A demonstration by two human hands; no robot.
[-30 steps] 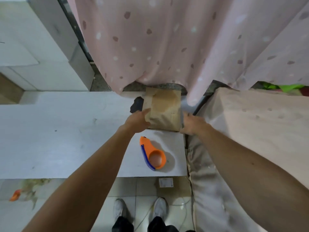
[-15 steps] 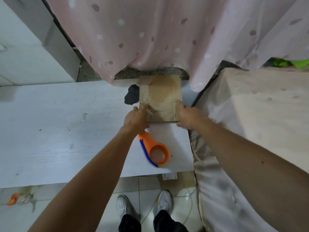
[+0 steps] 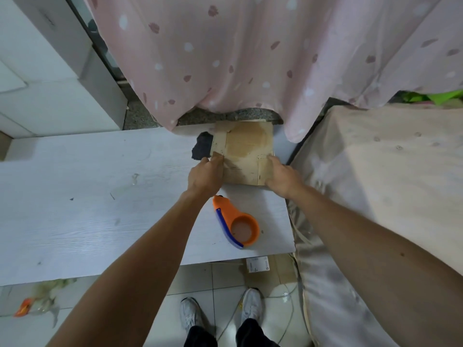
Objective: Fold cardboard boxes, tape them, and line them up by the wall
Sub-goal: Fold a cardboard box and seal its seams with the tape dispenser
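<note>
pink curtain (image 3: 225, 58) | dark rag (image 3: 201, 149) on wht tbl (image 3: 75, 209) | shoes (image 3: 251, 306)

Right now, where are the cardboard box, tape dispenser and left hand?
cardboard box (image 3: 246, 144), head view, on its stained top face.
tape dispenser (image 3: 226, 209), head view, on its orange handle.
left hand (image 3: 204, 175), head view, on its back.

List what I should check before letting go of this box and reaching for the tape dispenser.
1. Cardboard box sits flat on the white table: ok.
2. Left hand holds its near left corner: ok.
3. Right hand holds its near right corner: ok.
4. Tape dispenser lies free on the table, just on the near side of the left hand: ok.
5. Top seam taped: cannot tell, no strip shows plainly.
6. Box lined up at the wall: cannot tell, the pink curtain hides what is behind it.
</note>
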